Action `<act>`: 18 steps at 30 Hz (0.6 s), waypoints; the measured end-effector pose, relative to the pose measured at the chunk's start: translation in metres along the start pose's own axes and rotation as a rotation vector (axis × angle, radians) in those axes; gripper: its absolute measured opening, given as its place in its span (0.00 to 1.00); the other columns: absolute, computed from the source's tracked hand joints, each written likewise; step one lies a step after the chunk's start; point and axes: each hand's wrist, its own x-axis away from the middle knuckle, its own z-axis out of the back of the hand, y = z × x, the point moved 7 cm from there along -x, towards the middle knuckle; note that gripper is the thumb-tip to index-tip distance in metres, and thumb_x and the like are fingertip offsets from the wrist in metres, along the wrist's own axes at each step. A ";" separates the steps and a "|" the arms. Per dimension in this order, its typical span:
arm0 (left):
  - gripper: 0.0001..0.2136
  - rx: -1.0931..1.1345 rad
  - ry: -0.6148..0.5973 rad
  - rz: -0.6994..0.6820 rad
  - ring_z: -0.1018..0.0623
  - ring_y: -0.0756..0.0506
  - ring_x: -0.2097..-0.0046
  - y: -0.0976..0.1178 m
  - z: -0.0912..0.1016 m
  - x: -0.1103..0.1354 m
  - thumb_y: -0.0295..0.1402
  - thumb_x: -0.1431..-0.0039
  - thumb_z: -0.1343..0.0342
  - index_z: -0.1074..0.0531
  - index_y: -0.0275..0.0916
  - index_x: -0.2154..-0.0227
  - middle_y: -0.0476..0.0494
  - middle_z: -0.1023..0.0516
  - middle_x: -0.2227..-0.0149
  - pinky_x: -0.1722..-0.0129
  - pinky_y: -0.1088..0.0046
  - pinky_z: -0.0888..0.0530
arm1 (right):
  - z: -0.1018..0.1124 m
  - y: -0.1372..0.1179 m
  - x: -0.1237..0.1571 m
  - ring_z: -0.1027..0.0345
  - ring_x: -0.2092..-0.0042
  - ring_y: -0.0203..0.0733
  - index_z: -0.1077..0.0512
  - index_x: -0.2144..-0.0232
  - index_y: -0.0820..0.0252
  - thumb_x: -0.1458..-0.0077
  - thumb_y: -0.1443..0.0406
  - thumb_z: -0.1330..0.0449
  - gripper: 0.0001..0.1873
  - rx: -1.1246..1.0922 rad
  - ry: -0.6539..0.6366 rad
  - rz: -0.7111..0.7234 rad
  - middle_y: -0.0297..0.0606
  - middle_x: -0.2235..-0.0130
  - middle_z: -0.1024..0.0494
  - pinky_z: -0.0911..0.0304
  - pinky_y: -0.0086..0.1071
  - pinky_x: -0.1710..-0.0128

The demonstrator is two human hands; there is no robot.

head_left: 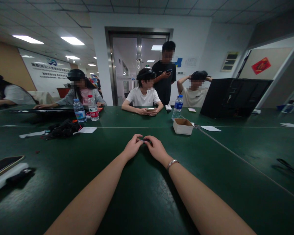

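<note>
Both my arms stretch forward over the dark green table [147, 195]. My left hand [133, 147] and my right hand [155, 148] meet at the fingertips in the middle of the table. Between the fingers of both hands sits a small dark object [146, 140], pinched from either side; it is too small to name. A thin bracelet [171, 163] circles my right wrist. Both hands rest low on the tabletop.
A small open cardboard box [183, 126] stands just beyond my hands to the right, and a pile of black items [62, 129] lies to the left. Water bottles [79, 110] and a black laptop lid [232, 97] stand further back. Several people sit or stand at the far side. A phone [7, 163] lies at my left.
</note>
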 end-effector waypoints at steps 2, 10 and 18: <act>0.13 -0.002 -0.010 0.010 0.27 0.49 0.67 -0.001 -0.001 0.000 0.38 0.42 0.53 0.33 0.39 0.58 0.48 0.28 0.71 0.64 0.72 0.31 | -0.001 -0.001 0.000 0.33 0.56 0.40 0.29 0.58 0.57 0.44 0.66 0.46 0.11 0.009 -0.008 0.005 0.39 0.59 0.26 0.39 0.36 0.53; 0.13 -0.029 0.068 -0.029 0.28 0.48 0.61 0.010 0.005 0.003 0.29 0.49 0.47 0.31 0.38 0.59 0.45 0.28 0.64 0.56 0.71 0.32 | 0.000 -0.002 0.000 0.33 0.55 0.39 0.29 0.58 0.57 0.44 0.66 0.46 0.11 0.021 0.000 -0.002 0.39 0.58 0.25 0.39 0.35 0.52; 0.15 -0.064 -0.007 -0.019 0.31 0.51 0.73 0.002 0.001 0.002 0.43 0.41 0.56 0.31 0.39 0.61 0.52 0.33 0.77 0.71 0.75 0.35 | -0.001 -0.004 0.001 0.33 0.55 0.39 0.29 0.56 0.56 0.42 0.65 0.47 0.12 0.023 -0.027 0.012 0.39 0.57 0.25 0.39 0.35 0.53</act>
